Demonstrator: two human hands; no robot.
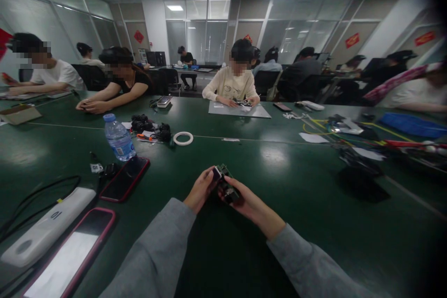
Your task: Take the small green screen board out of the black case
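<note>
Both of my hands meet above the green table (pixel 300 167), near the middle of the view. My left hand (pixel 201 191) has its fingers closed on a small dark block (pixel 217 174) with a pale edge. Beside it, my right hand (pixel 244 199) grips a small dark electronic device (pixel 230 193), tilted, with what looks like a green circuit board at its top. The block and the device are close together; whether they are joined cannot be made out. My fingers hide parts of both.
To the left are a water bottle (pixel 119 139), two red-edged phones (pixel 125 179) and a white device (pixel 49 228) with black cables. A tape ring (pixel 183 138) lies beyond my hands. Cables and a blue bag (pixel 412 125) are at right. A person (pixel 232 81) sits opposite.
</note>
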